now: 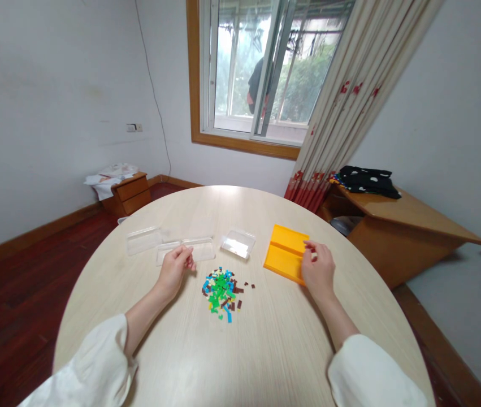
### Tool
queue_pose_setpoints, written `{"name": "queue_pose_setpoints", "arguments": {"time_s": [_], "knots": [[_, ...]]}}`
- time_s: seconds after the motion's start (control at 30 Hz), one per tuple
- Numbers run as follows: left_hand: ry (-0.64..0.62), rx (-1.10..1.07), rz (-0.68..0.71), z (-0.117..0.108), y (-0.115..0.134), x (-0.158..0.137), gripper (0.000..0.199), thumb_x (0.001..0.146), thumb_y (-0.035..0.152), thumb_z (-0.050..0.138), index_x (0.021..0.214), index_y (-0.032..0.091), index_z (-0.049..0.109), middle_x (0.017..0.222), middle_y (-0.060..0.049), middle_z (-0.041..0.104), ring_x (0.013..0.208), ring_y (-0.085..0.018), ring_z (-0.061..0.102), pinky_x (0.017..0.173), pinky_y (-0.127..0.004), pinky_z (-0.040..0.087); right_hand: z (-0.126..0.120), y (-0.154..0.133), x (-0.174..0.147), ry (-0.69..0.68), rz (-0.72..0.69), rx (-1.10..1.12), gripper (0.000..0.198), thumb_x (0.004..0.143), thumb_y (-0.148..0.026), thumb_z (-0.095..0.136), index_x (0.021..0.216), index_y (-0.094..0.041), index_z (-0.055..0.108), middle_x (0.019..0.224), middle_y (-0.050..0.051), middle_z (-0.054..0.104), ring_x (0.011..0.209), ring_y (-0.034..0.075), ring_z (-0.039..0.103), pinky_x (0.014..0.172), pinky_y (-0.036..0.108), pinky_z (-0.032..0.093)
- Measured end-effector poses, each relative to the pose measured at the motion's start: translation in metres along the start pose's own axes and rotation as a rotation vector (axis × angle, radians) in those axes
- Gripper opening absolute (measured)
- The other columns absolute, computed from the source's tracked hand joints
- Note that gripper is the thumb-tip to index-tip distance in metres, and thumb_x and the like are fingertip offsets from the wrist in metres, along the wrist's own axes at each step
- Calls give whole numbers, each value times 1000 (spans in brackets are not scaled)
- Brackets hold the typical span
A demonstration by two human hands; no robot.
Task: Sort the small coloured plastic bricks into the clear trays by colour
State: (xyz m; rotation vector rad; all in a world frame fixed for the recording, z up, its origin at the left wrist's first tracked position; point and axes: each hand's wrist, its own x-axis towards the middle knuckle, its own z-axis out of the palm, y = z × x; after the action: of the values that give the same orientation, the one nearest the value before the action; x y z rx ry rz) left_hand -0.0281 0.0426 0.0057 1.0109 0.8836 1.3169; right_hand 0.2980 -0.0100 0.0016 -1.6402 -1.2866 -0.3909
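Observation:
Over the front of a clear plastic tray (203, 250), my left hand (174, 270) is closed, its fingers curled in a pinch. Whatever it may hold is too small or hidden to make out. My right hand (319, 270) is at the right edge of a yellow two-part tray (285, 261), fingers bent inward and overlapping that edge. I cannot tell whether it touches the tray or has something small in its fingers. Between the hands lies a loose pile of small building bricks (222, 289) in green, blue, brown, yellow and white.
Another clear tray (143, 242) lies at the left, and a clear box (238, 243) sits behind the bricks. All rest on a round wooden table (232, 367). A wooden desk (414, 217) with dark cloth stands right; a small cabinet (132, 192) stands far left.

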Motion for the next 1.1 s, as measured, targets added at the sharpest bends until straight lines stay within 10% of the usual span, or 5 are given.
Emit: {"name": "queue_pose_setpoints", "arguments": {"time_s": [0.17, 0.4, 1.1], "knots": [[-12, 83, 41, -1, -5, 1, 33, 69, 36, 63, 51, 17, 43, 46, 6, 41, 42, -7, 42, 46, -21, 35, 17, -53, -26, -261, -307, 139, 30, 88, -23, 37, 109, -17, 57, 104, 11, 61, 100, 23, 53, 89, 43, 43], [2, 259, 114, 0, -3, -2, 32, 71, 38, 58, 52, 17, 43, 46, 6, 43, 43, -9, 45, 51, -22, 36, 34, -79, -48, -495, -366, 114, 41, 93, -31, 33, 130, -22, 47, 137, 11, 42, 129, 25, 33, 101, 48, 34], [40, 529, 292, 2, 2, -3, 21, 68, 34, 57, 56, 17, 52, 51, 4, 46, 51, -11, 44, 53, -21, 34, 35, -73, -48, -595, -355, 137, 33, 92, -28, 36, 109, -18, 63, 117, 13, 61, 113, 23, 52, 94, 46, 38]]}}
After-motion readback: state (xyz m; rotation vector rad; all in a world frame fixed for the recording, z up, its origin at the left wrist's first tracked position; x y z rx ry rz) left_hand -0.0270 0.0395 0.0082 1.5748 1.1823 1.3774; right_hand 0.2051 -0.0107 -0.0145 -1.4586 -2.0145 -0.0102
